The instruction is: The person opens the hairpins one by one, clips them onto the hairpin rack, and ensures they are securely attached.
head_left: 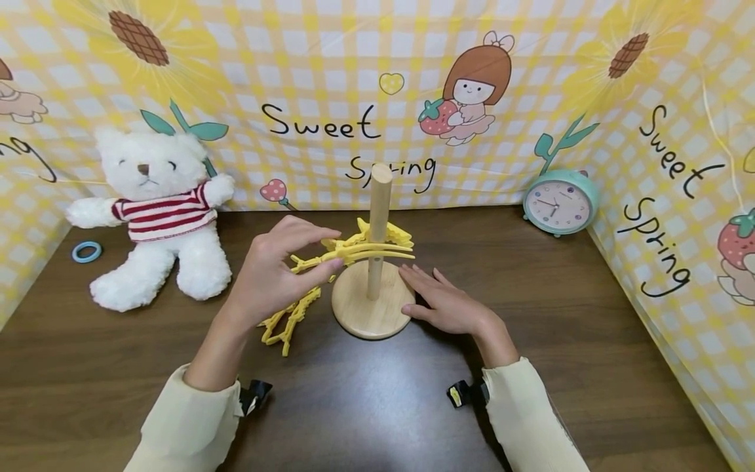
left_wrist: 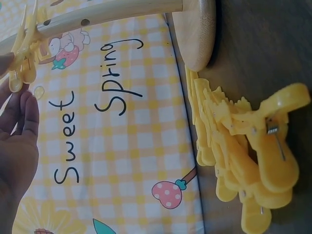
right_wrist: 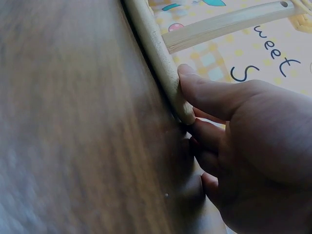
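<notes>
A pale wooden stand has an upright post (head_left: pixel 379 196) and a round base (head_left: pixel 354 314). My left hand (head_left: pixel 277 259) pinches a yellow clothes peg (left_wrist: pixel 20 61) between thumb and fingers, left of the post. The peg's long, thin arms (head_left: pixel 377 249) reach across the post at mid-height. At the right edge of the base, my right hand (head_left: pixel 445 301) holds the rim, with the thumb (right_wrist: pixel 204 92) against its upper side and fingers at its edge. More yellow clothes pegs (left_wrist: pixel 253 156) lie heaped on the table left of the base, partly hidden by my left hand.
A white teddy bear (head_left: pixel 168 223) in a striped shirt sits at the back left, beside a blue ring (head_left: pixel 86 252). A mint alarm clock (head_left: pixel 559 203) stands at the back right. Checked cloth (head_left: pixel 318 72) hangs behind the brown table (head_left: pixel 366 406).
</notes>
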The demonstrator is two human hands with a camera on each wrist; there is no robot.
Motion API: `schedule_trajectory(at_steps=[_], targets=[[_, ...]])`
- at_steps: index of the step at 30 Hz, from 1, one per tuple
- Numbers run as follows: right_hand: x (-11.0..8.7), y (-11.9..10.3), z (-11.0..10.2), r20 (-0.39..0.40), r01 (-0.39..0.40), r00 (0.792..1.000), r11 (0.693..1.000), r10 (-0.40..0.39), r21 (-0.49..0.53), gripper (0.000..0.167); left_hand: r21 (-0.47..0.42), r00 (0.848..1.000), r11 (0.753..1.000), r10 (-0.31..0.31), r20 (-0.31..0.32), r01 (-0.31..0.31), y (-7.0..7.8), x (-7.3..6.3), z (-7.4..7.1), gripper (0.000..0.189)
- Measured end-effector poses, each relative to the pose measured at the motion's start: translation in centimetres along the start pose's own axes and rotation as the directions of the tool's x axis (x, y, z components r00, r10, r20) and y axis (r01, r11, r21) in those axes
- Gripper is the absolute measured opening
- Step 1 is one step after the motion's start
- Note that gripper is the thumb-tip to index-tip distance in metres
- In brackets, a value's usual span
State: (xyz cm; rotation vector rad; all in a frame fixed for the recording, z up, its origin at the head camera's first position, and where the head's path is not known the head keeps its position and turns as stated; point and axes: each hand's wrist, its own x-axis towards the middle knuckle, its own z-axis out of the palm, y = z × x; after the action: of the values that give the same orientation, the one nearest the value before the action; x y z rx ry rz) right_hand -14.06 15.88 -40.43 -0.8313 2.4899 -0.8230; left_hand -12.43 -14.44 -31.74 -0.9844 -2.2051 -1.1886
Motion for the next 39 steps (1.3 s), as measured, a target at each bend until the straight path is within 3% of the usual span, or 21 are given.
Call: schedule_trajectory(at_steps=[11, 24, 30, 35, 39], targets=[[-0.1, -0.1, -0.1, 0.006, 0.002, 1.0, 1.0, -0.003, 0.01, 0.072, -0.004, 1.0, 1.0, 0.008, -0.007, -0.008, -0.1, 0.1, -0.1, 0.034], [-0.1, -0.1, 0.0, 0.003, 0.006, 1.0, 1.0, -0.006, 0.007, 0.072, -0.085, 1.0, 0.996, -0.023, -0.003, 0.022, -0.4, -0.7, -1.1, 0.053], [-0.2, -0.1, 0.0, 0.001, -0.003, 1.0, 1.0, 0.003, 0.012, 0.072, -0.089, 0.992, 0.988, -0.129, -0.012, 0.127, -1.2, -1.4, -1.8, 0.054], [-0.2, -0.1, 0.0, 0.0, 0.001, 1.0, 1.0, -0.001, 0.011, 0.072, -0.088, 0.964, 0.962, -0.263, -0.037, 0.259, -2.4, -2.2, -2.2, 0.051], [-0.2, 0.0, -0.1, -0.001, 0.005, 1.0, 1.0, -0.005, 0.006, 0.072, -0.081, 0.946, 0.945, -0.32, -0.049, 0.316, -3.4, -2.9, -2.2, 0.049]])
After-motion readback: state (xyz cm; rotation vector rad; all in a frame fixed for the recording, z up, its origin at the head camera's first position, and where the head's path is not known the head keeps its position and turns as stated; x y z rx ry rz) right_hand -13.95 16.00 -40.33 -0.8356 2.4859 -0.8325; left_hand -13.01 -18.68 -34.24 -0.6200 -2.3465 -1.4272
